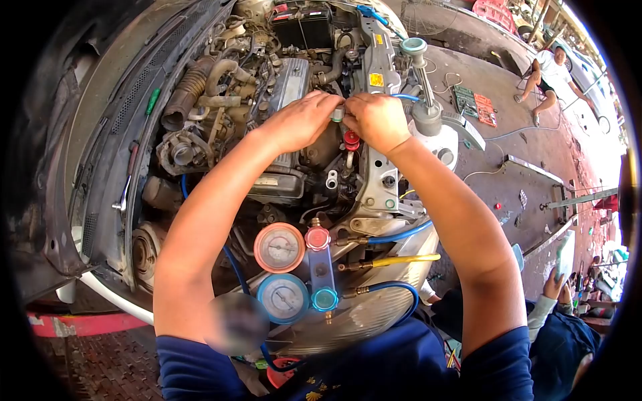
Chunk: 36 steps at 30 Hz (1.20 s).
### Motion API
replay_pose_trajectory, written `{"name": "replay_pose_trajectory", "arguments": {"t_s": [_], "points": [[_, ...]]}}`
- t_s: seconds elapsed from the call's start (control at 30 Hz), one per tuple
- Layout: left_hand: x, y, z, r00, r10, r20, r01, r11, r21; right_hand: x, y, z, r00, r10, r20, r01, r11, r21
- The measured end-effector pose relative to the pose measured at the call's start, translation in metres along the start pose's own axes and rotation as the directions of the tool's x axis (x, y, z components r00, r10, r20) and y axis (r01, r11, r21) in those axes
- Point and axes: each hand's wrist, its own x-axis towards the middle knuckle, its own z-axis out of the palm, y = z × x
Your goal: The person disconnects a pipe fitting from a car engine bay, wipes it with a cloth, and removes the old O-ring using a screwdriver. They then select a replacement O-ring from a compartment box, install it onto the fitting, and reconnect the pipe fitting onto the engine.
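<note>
Over the front of the engine bay, my left hand (304, 122) and my right hand (379, 122) meet with fingers curled together. Between their fingertips is a small silver-grey cylindrical fitting (338, 113), partly hidden by the fingers. Just below them sits a red knobbed hose coupler (351, 139). A blue hose (404, 97) shows beside my right hand. Closer to my body, a manifold gauge set (320, 264) rests near the headlight, with a red gauge (279, 248), a blue gauge (283, 299) and blue and yellow hoses attached.
A black battery (302, 28) is at the far end of the bay. A green-handled screwdriver (153, 101) and a wrench (126, 180) lie along the left edge. A funnel (414, 48) stands upright at right. An open tool case (475, 103) lies on the floor; two people are nearby.
</note>
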Motion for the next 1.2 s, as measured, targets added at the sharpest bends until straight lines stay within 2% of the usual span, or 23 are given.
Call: {"name": "replay_pose_trajectory", "arguments": {"t_s": [0.07, 0.17, 0.23, 0.27, 0.33, 0.37, 0.4, 0.43, 0.47, 0.5, 0.57, 0.67, 0.7, 0.8, 0.87, 0.93, 0.97, 1.0, 1.03, 1.07, 1.1, 1.13, 1.2], "points": [[0.001, 0.001, 0.000, 1.000, -0.017, 0.010, 0.017, 1.000, -0.015, -0.001, 0.001, 0.000, 1.000, 0.000, -0.004, 0.000, 1.000, 0.022], [0.003, 0.004, -0.002, 0.998, -0.054, -0.016, 0.053, 0.997, -0.055, -0.005, 0.000, -0.002, 0.996, 0.086, 0.021, -0.087, 0.992, 0.096], [0.005, 0.001, -0.002, 0.998, -0.046, -0.036, 0.043, 0.997, -0.065, -0.011, -0.004, -0.005, 0.974, 0.225, 0.002, -0.218, 0.943, 0.251], [0.004, 0.001, -0.003, 0.998, -0.045, -0.035, 0.043, 0.997, -0.064, -0.015, -0.007, -0.006, 0.974, 0.226, 0.002, -0.219, 0.943, 0.251], [0.005, 0.007, -0.010, 0.977, -0.197, 0.083, 0.208, 0.965, -0.157, -0.021, -0.020, -0.016, 0.926, 0.367, -0.091, -0.305, 0.867, 0.395], [0.004, 0.007, -0.010, 0.979, -0.189, 0.082, 0.200, 0.967, -0.158, -0.024, -0.029, -0.019, 0.924, 0.370, -0.096, -0.307, 0.868, 0.389], [0.003, 0.005, -0.008, 0.986, -0.159, 0.049, 0.166, 0.965, -0.201, -0.026, -0.042, -0.023, 0.843, 0.536, 0.031, -0.456, 0.685, 0.568], [0.002, 0.003, -0.006, 0.992, -0.126, 0.013, 0.125, 0.961, -0.249, -0.027, -0.055, -0.026, 0.732, 0.656, 0.184, -0.571, 0.445, 0.690], [0.002, 0.003, -0.006, 0.994, -0.112, 0.015, 0.110, 0.936, -0.333, -0.026, -0.066, -0.029, 0.661, 0.649, 0.376, -0.637, 0.221, 0.738], [-0.001, 0.010, -0.007, 0.980, -0.196, 0.041, 0.192, 0.858, -0.476, -0.025, -0.072, -0.031, 0.579, 0.612, 0.539, -0.682, 0.002, 0.731], [-0.006, 0.003, 0.002, 0.982, -0.187, -0.005, 0.166, 0.883, -0.439, -0.020, -0.080, -0.014, 0.574, 0.603, 0.555, -0.711, 0.030, 0.703], [-0.010, 0.016, 0.002, 0.933, -0.360, 0.001, 0.307, 0.795, -0.523, -0.013, -0.092, 0.002, 0.516, 0.650, 0.558, -0.542, -0.256, 0.800], [-0.009, 0.023, -0.002, 0.921, -0.388, -0.024, 0.325, 0.803, -0.499, -0.013, -0.094, 0.005, 0.506, 0.639, 0.580, -0.483, -0.347, 0.804], [-0.011, 0.023, 0.000, 0.909, -0.416, -0.033, 0.330, 0.765, -0.553, -0.017, -0.103, 0.015, 0.540, 0.567, 0.622, -0.378, -0.497, 0.781], [-0.017, 0.020, 0.001, 0.898, -0.439, -0.034, 0.347, 0.753, -0.559, -0.020, -0.101, 0.022, 0.543, 0.536, 0.646, -0.358, -0.549, 0.756], [-0.018, 0.022, -0.004, 0.888, -0.457, 0.049, 0.408, 0.735, -0.542, -0.018, -0.104, 0.017, 0.572, 0.482, 0.663, -0.316, -0.617, 0.721], [-0.018, 0.018, 0.002, 0.919, -0.394, -0.030, 0.325, 0.797, -0.510, -0.019, -0.105, 0.012, 0.541, 0.473, 0.695, -0.355, -0.621, 0.699], [-0.018, 0.011, 0.007, 0.934, -0.355, -0.041, 0.303, 0.848, -0.436, -0.021, -0.108, 0.007, 0.509, 0.479, 0.715, -0.291, -0.686, 0.667], [-0.016, 0.013, 0.009, 0.944, -0.325, -0.066, 0.268, 0.865, -0.424, -0.028, -0.102, 0.018, 0.611, 0.436, 0.661, -0.287, -0.656, 0.698], [0.002, 0.022, 0.005, 0.960, -0.271, -0.068, 0.219, 0.881, -0.419, -0.024, -0.066, -0.004, 0.583, 0.447, 0.678, -0.352, -0.613, 0.707], [0.022, 0.030, 0.001, 0.974, -0.217, -0.070, 0.170, 0.894, -0.415, -0.021, -0.071, -0.018, 0.588, 0.458, 0.667, -0.313, -0.631, 0.710], [0.016, 0.038, -0.010, 0.944, -0.313, 0.105, 0.325, 0.826, -0.461, -0.024, -0.078, -0.019, 0.523, 0.474, 0.709, -0.301, -0.675, 0.674], [0.001, 0.037, -0.011, 0.944, -0.310, 0.111, 0.326, 0.828, -0.457, -0.035, -0.071, -0.023, 0.543, 0.387, 0.745, -0.389, -0.670, 0.632]]}}
